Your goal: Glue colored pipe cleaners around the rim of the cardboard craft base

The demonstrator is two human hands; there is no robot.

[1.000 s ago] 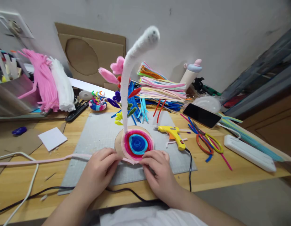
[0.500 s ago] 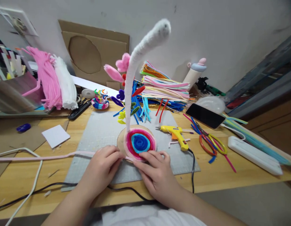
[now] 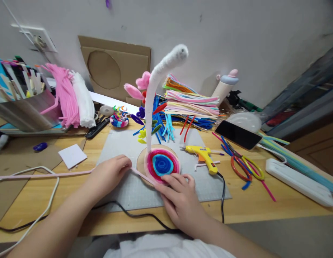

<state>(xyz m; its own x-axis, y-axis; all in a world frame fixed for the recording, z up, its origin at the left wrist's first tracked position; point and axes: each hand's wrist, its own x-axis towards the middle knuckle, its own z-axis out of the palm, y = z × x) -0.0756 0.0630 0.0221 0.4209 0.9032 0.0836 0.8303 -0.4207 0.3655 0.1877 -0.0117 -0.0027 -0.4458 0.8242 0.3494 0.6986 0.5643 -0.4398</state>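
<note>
A round cardboard base lies on the grey mat, with a coil of pipe cleaners on it, blue in the middle, then red and pink. From its back edge rises a tall curved white fuzzy stem with small coloured flowers and leaves around it. My left hand, left of the base, pinches a long pale pink pipe cleaner, which runs from the coil's front edge out to the far left. My right hand presses its fingertips on the coil's front rim, where the pink strand meets it.
A yellow glue gun lies right of the base, its black cord looping in front. Scissors, a phone and a white power strip are farther right. Pipe cleaner bundles are piled behind.
My left hand has moved left, away from the base, so a stretch of pink pipe cleaner now shows between it and the coil. My right hand keeps its place on the rim.
</note>
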